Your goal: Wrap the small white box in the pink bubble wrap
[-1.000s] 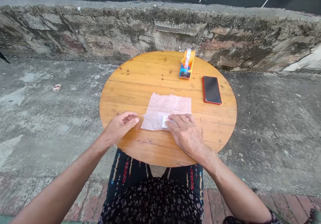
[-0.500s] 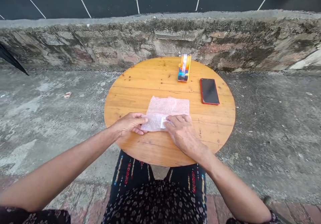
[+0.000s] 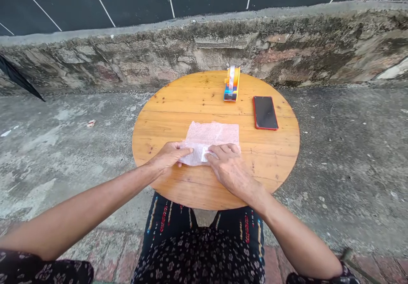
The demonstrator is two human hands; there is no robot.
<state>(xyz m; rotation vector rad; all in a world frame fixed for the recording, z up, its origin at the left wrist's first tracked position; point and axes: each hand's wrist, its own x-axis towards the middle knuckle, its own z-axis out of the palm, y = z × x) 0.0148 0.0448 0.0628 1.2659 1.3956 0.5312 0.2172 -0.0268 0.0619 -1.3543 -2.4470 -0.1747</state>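
Observation:
A sheet of pale pink bubble wrap point(image 3: 213, 132) lies on the round wooden table point(image 3: 178, 186), its near part doubled over. My left hand point(image 3: 172, 154) pinches the left end of the folded part, thumb on top and fingers underneath. On the near part, my right hand point(image 3: 228, 161) presses down with bent fingers, holding the fold against the table. Beside my right thumb shows a small white item point(image 3: 204, 153), partly covered by that hand; its kind cannot be made out, nor whether it lies on or under the film.
At the table's far side stands an orange and blue tape dispenser point(image 3: 231, 84) with a tape roll. A phone in a red case point(image 3: 265, 113) lies at the right. Behind the table runs a low stone ledge point(image 3: 143, 59). A dark pointed object point(image 3: 22, 80) juts in from the left.
My left hand has shifted slightly right, its thumb further onto the wrap and its fingers more tucked under. My right hand stays pressed in place. The view has tilted a little.

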